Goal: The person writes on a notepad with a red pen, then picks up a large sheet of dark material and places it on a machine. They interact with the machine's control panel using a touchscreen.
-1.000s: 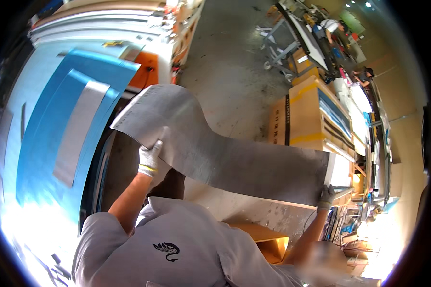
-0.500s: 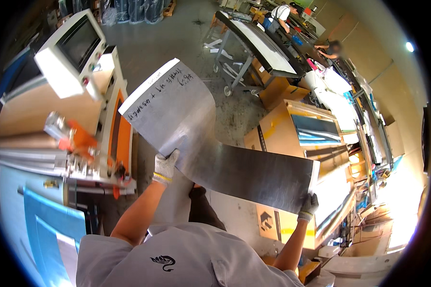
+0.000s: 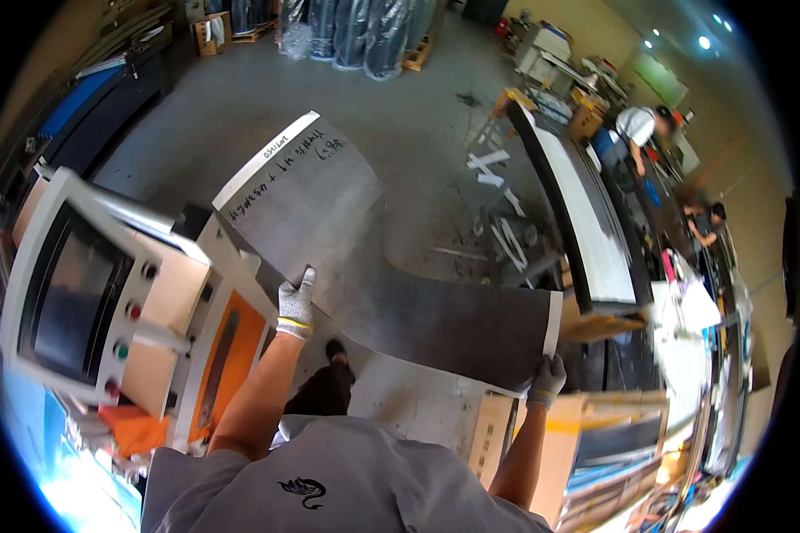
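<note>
Between my two gloved hands hangs a long, flexible dark grey sheet, bent in the middle, with pale strips along both short ends and handwriting near the far left end. My left hand grips its near edge around the middle, thumb lying on top of the sheet. At the near right corner, beside the pale end strip, my right hand is closed on the sheet. Both hands wear light grey knitted gloves. The fingers under the sheet are hidden.
A machine with a screen panel stands close on my left. To the right are a long wheeled table and cardboard boxes. Two people work at the far right. Wrapped rolls stand at the back; white scraps lie on the floor.
The view has turned and moved forward past the machine, which now sits nearer on the left. The boxes have dropped toward the lower right. Both hands still hold the sheet.
</note>
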Tool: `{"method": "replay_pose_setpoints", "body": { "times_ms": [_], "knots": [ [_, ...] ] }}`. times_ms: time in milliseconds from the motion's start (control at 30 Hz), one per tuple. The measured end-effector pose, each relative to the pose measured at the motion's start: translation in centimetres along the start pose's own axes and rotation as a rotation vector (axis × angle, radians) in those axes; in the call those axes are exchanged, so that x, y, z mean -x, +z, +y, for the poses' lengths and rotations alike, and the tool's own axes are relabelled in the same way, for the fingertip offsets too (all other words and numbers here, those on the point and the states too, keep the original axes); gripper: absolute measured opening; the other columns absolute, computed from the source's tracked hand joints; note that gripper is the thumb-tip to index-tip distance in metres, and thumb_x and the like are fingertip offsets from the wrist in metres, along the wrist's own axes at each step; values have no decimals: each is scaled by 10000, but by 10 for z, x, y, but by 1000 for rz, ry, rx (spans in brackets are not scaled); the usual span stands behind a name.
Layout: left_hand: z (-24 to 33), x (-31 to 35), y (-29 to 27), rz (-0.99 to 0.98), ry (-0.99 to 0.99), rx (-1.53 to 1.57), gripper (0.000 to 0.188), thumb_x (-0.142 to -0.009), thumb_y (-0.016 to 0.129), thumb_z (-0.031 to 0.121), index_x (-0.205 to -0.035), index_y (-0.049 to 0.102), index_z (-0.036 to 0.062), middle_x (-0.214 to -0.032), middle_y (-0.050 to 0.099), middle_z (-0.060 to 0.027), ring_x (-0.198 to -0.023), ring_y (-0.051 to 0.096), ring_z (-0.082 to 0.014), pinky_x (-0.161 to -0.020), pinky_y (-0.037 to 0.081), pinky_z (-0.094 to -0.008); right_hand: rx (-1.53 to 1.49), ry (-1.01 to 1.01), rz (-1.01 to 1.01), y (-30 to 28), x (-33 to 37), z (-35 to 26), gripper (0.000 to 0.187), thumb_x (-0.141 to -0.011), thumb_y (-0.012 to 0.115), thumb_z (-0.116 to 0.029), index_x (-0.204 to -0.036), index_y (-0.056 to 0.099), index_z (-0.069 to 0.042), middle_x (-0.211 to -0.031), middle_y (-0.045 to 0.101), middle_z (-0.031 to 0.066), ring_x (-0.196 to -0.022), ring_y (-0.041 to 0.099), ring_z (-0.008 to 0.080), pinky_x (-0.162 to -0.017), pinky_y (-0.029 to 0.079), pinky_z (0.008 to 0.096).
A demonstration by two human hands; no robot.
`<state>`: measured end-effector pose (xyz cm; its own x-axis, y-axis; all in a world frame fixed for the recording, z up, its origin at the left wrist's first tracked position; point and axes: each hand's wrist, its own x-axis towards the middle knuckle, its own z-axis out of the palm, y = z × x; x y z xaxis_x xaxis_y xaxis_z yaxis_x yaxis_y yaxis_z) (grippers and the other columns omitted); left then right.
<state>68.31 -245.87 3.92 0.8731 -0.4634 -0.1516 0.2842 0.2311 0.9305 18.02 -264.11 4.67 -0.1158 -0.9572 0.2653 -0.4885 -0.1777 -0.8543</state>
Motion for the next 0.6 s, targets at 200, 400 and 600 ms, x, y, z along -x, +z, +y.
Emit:
{"method": "replay_pose_setpoints", "body": {
  "times_ms": [200,400,600],
  "knots": [
    [-3,-236,89,94,0,103,254,-943,687,197,-1072,700,-21,-947,696,-45,-786,614,-124,-717,515,-302,-49,8,8,204,-146,-64,170,-934,588,-73,-955,642,87,-812,643,38,-763,511,105,-689,457,281],
    [-8,-454,113,293,-86,-79,289,-914,732,275,-1055,683,28,-913,681,-45,-752,638,-156,-662,543,-310,41,60,-91,348,-263,-140,214,-949,556,-68,-1045,657,93,-735,585,23,-671,457,98,-581,428,295],
    [46,-676,34,161,273,186,501,-941,662,384,-1243,649,-16,-1268,663,-126,-1140,623,-286,-970,482,-417,-86,-25,-88,545,-401,-164,206,-940,573,-105,-1026,655,63,-806,607,17,-706,508,92,-628,435,281]
  ]
}}
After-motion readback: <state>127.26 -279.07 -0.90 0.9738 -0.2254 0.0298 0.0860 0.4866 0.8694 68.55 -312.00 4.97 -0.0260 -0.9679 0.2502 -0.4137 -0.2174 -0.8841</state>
